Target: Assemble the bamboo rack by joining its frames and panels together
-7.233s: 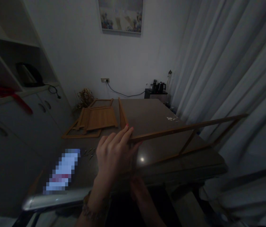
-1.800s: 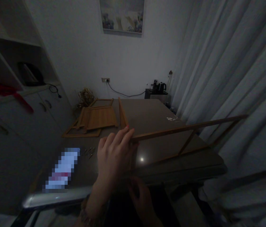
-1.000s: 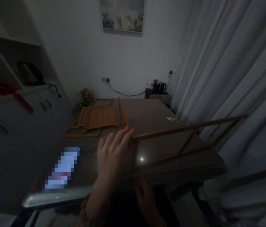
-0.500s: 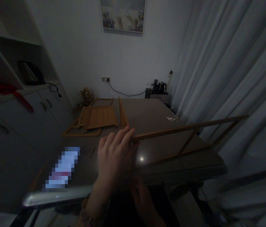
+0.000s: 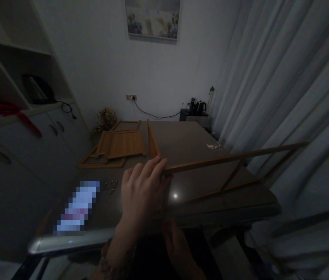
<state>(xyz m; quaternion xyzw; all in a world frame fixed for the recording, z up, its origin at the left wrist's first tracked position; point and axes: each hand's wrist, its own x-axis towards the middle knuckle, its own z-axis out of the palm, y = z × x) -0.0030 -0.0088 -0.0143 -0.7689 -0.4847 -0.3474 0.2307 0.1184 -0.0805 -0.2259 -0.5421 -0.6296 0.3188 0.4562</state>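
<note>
My left hand (image 5: 141, 182) is wrapped around the near end of a long wooden frame (image 5: 228, 158), where it meets a slatless wooden panel (image 5: 152, 140) standing on edge. The frame stands tilted on its lower rail and stretches to the right past the table's edge. Below the tabletop edge, my right hand (image 5: 176, 238) is dim, its fingers drawn together near the frame's near end. Whatever they hold is too dark to make out. Several small metal screws (image 5: 111, 186) lie left of my left hand, beside a blurred phone (image 5: 79, 206).
Flat wooden panels (image 5: 123, 144) are stacked at the table's left. The grey table (image 5: 178, 136) reaches toward the wall. A curtain (image 5: 269, 77) hangs at right, cabinets (image 5: 32, 144) stand at left, and a small dark stand (image 5: 193, 116) with a kettle is behind.
My right hand has shifted slightly right below the table edge. My left hand keeps its hold, and the frame stays in place.
</note>
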